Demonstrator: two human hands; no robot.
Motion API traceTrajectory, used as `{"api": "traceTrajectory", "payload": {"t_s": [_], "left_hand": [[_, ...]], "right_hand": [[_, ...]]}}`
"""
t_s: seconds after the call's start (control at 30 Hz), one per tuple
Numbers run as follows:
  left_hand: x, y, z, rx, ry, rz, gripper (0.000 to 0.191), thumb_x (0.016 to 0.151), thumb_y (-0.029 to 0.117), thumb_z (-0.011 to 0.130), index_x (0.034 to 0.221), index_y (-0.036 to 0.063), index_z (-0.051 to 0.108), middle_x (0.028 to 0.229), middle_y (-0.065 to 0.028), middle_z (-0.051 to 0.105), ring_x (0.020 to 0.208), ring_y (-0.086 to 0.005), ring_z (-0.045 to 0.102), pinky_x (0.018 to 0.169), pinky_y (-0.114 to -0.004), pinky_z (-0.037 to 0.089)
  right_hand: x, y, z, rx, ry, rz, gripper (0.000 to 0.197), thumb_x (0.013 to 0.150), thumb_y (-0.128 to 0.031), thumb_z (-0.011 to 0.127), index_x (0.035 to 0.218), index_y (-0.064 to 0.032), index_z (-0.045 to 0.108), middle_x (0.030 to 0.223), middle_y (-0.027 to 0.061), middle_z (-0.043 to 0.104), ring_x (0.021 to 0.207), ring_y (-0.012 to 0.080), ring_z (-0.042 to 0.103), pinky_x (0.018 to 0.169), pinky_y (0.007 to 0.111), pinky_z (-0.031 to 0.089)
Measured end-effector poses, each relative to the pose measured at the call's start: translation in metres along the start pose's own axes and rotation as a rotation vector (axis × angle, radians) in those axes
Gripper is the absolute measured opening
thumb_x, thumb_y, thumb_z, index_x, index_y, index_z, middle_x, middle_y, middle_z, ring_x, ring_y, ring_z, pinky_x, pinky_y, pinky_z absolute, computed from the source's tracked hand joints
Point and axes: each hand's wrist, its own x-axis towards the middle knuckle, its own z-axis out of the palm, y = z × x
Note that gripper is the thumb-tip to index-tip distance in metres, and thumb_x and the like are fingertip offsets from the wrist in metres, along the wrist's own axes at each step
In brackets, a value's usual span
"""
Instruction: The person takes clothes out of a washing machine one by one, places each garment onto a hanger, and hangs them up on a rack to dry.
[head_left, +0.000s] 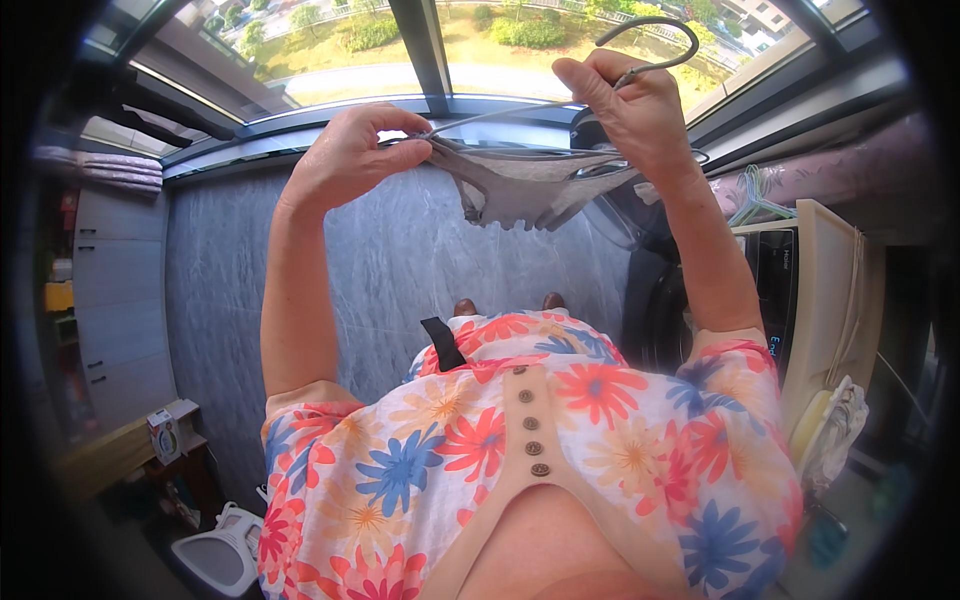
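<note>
A thin wire clothes hanger (517, 112) with a dark curved hook (691, 41) is held up before the window. My right hand (637, 112) is closed around its neck, just below the hook. A small greyish-beige garment (517, 184), which looks like underwear, hangs bunched along the hanger's lower bar. At the left end, my left hand (360, 150) pinches the garment's edge and the wire between thumb and fingers. The exact spot of that grip is partly hidden by my fingers. Some clear, blurred thing shows below my right forearm and cannot be made out.
Close by on the right stands a front-loading Haier washing machine (776, 259) in a light cabinet (821, 300), with green hangers (754, 196) on top. Windows (337, 67) run along the front. Grey cupboards (120, 277) line the left; a white mesh-backed chair (217, 547) stands lower left.
</note>
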Motion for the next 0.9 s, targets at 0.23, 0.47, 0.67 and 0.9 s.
{"api": "traceTrajectory", "payload": {"t_s": [0.23, 0.47, 0.67, 0.9], "left_hand": [[0.006, -0.026, 0.004, -0.412, -0.076, 0.003, 0.018, 0.077, 0.011, 0.063, 0.090, -0.0011, 0.064, 0.086, -0.0045, 0.060, 0.080, -0.0087, 0.054, 0.071, -0.021, 0.044], [-0.004, -0.011, 0.016, -0.608, 0.208, 0.122, 0.012, 0.074, 0.009, 0.065, 0.085, 0.0028, 0.066, 0.090, -0.0060, 0.062, 0.084, -0.0111, 0.055, 0.076, -0.024, 0.042], [-0.001, 0.009, 0.019, 0.094, 0.256, 0.170, 0.020, 0.081, 0.015, 0.058, 0.089, -0.0028, 0.063, 0.097, -0.0089, 0.060, 0.083, -0.0149, 0.055, 0.074, -0.026, 0.043], [0.005, -0.021, 0.011, -0.359, -0.110, -0.058, 0.017, 0.080, 0.014, 0.061, 0.086, -0.0017, 0.064, 0.093, -0.0072, 0.059, 0.078, -0.0106, 0.054, 0.069, -0.024, 0.046]], "right_hand": [[-0.003, -0.004, 0.000, 0.017, -0.015, 0.031, 0.042, 0.081, -0.036, 0.058, 0.058, -0.0020, 0.051, 0.045, -0.0008, 0.030, 0.043, 0.0087, 0.028, 0.040, 0.026, 0.024], [-0.004, -0.002, -0.001, 0.013, -0.013, 0.061, 0.041, 0.082, -0.034, 0.058, 0.058, -0.0016, 0.050, 0.046, -0.0011, 0.029, 0.044, 0.0091, 0.027, 0.041, 0.026, 0.024], [-0.011, 0.002, 0.000, 0.034, -0.023, 0.096, 0.041, 0.082, -0.033, 0.058, 0.057, -0.0022, 0.047, 0.047, -0.0009, 0.028, 0.045, 0.0092, 0.027, 0.041, 0.026, 0.025], [-0.012, -0.006, 0.002, -0.004, -0.057, 0.143, 0.038, 0.082, -0.031, 0.059, 0.061, -0.0009, 0.053, 0.050, -0.0023, 0.036, 0.049, 0.0068, 0.032, 0.045, 0.023, 0.027]]}}
